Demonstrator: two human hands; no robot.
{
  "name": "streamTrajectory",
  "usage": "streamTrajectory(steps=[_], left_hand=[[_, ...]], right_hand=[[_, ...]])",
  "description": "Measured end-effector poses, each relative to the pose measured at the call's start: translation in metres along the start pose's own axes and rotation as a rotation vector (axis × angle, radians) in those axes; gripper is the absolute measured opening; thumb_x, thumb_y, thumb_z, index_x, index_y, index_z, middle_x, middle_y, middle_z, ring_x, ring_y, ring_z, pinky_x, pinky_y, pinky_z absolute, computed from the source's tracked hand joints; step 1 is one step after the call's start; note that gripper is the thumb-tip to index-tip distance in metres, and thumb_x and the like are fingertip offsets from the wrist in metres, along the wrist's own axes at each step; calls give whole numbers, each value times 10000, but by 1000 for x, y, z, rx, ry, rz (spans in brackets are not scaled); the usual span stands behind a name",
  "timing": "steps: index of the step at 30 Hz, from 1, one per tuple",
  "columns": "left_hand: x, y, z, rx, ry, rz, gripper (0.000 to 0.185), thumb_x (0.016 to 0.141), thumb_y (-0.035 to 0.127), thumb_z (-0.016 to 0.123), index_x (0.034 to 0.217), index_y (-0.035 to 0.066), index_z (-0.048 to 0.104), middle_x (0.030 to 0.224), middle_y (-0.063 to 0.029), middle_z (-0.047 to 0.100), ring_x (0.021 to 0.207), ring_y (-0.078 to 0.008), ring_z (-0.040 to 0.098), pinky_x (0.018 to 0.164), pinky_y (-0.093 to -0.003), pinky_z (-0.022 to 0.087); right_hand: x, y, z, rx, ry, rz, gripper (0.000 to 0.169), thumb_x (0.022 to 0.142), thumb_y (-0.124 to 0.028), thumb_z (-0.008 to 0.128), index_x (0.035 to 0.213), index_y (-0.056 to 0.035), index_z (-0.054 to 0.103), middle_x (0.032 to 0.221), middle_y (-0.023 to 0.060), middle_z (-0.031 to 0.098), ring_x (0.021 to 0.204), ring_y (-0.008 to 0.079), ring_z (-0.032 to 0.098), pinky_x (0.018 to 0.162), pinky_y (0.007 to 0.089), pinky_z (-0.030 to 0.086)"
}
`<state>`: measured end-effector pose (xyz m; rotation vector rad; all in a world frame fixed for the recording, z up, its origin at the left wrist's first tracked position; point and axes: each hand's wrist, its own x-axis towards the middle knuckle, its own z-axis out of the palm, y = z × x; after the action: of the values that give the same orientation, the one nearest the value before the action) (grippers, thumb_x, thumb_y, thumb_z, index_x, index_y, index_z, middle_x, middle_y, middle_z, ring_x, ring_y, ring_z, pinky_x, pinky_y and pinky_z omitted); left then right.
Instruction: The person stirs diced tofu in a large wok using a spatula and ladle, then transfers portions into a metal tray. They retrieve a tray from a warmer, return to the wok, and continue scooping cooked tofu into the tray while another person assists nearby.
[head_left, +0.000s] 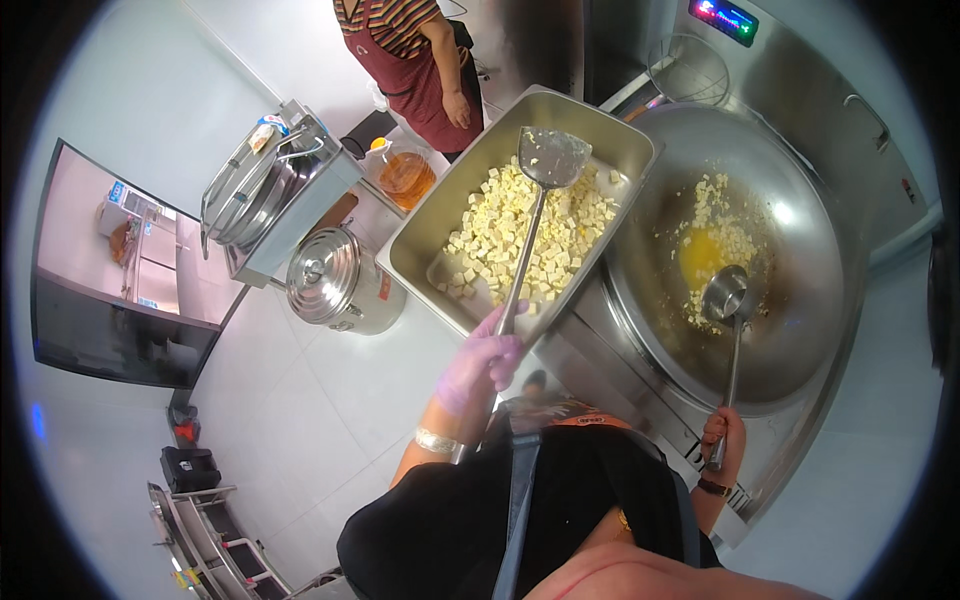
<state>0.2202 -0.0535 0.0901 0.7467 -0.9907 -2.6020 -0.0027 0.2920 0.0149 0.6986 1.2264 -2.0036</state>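
Note:
My left hand (480, 364), in a thin purple glove, grips the handle of a metal wok spatula (553, 157). The spatula's broad blade, with bits stuck to it, is over a deep steel pan (442, 225) that holds many pale yellow cubes (517, 240), possibly tofu. My ungloved right hand (724, 442) is closed around the end of a steel ladle's handle. The ladle's bowl (725, 295) rests in a large wok (802, 322), beside yellow liquid (701, 253) and small crumbled bits (712, 202).
Behind the pan stands a person in a maroon apron (442, 112), one arm hanging down. A lidded steel pot (326, 277) is on the floor at left, near a jug of amber liquid (405, 178). A wire strainer (688, 71) lies behind the wok.

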Motion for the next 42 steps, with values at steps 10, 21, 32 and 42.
streamTrajectory(steps=[10,21,32,42], left_hand=[[-1,6,3,-87,65,0,465,770,-20,463,1227,40,405,557,25,390,355,-37,318,295,-169,256],[-16,17,-10,-75,148,-58,436,795,11,452,1226,56,403,614,32,392,392,-13,333,308,-158,295],[-32,22,31,-5,7,40,566,764,33,520,1289,2,310,531,17,364,302,-40,314,250,-176,267],[36,-21,70,88,-182,-480,429,772,26,512,1196,45,449,626,47,434,424,-15,331,335,-169,223]], right_hand=[[1,-1,-3,96,-80,73,24,861,-85,454,855,-91,476,521,-58,333,381,36,329,332,186,325],[7,-5,0,117,-120,127,66,864,-95,459,800,-103,451,534,-49,370,403,34,360,346,185,332],[13,-7,-17,37,-136,38,243,847,-109,488,631,-118,377,502,-33,366,383,70,359,347,206,320],[-9,-20,3,-250,44,-139,175,788,-128,509,644,-82,421,476,11,420,377,132,430,379,268,360]])
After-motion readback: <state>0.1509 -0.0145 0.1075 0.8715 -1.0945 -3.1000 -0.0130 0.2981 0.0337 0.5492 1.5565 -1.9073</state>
